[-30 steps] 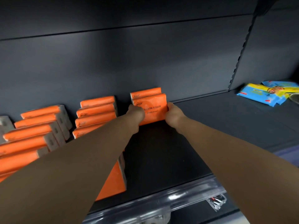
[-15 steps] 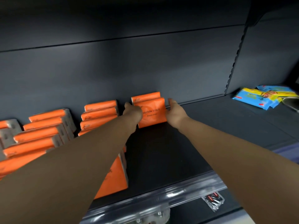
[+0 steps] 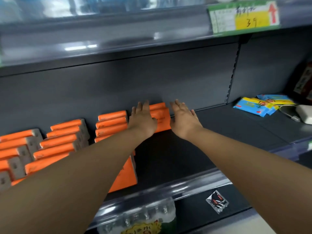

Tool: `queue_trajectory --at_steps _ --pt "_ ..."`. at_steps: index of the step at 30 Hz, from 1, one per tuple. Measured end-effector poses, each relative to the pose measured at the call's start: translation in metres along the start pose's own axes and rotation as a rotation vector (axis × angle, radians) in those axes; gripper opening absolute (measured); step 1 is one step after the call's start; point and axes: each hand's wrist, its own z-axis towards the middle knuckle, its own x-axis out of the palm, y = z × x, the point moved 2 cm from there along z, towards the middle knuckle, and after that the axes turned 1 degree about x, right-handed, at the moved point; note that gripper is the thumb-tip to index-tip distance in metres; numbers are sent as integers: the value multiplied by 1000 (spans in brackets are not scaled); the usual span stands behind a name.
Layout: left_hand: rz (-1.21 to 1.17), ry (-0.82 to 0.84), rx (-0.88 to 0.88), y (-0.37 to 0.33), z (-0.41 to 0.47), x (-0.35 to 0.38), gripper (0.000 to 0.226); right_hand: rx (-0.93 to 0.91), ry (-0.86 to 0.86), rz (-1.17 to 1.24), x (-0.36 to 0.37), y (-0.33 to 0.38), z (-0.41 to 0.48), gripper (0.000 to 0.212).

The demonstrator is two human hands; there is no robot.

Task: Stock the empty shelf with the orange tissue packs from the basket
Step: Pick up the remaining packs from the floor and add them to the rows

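Two orange tissue packs (image 3: 161, 118) stand upright at the back of the dark shelf (image 3: 177, 159), one behind the other. My left hand (image 3: 142, 119) is spread flat just left of them, overlapping the front pack's left edge. My right hand (image 3: 183, 118) is spread flat just right of them, fingers straight. Neither hand grips a pack. Rows of orange packs (image 3: 111, 124) fill the shelf to the left, and another orange pack (image 3: 125, 176) stands near the front edge under my left forearm. The basket is out of view.
Blue and yellow packets (image 3: 260, 104) and a white device with a cable (image 3: 304, 113) lie at the shelf's right. The shelf above carries a green and yellow price tag (image 3: 243, 16). Bottled water (image 3: 143, 218) and a small sachet (image 3: 217, 200) sit on the shelf below.
Both hands have let go of the front orange pack and opened flat beside it. The view has tilted up, bringing the upper shelf into sight.
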Motion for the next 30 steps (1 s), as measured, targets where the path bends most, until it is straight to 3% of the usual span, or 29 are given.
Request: queue_trajectory --at_steps 10,18,30 --pt "353 -92 132 -16 -89 -25 75 -38 -30 -228 -34 18 -77 69" --pt "395 -59 158 -10 -165 -28 77 -46 -14 -263 -41 36 -152 72" --pt "428 13 259 29 -274 5 76 -1 142 -285 -2 30 -261 71"
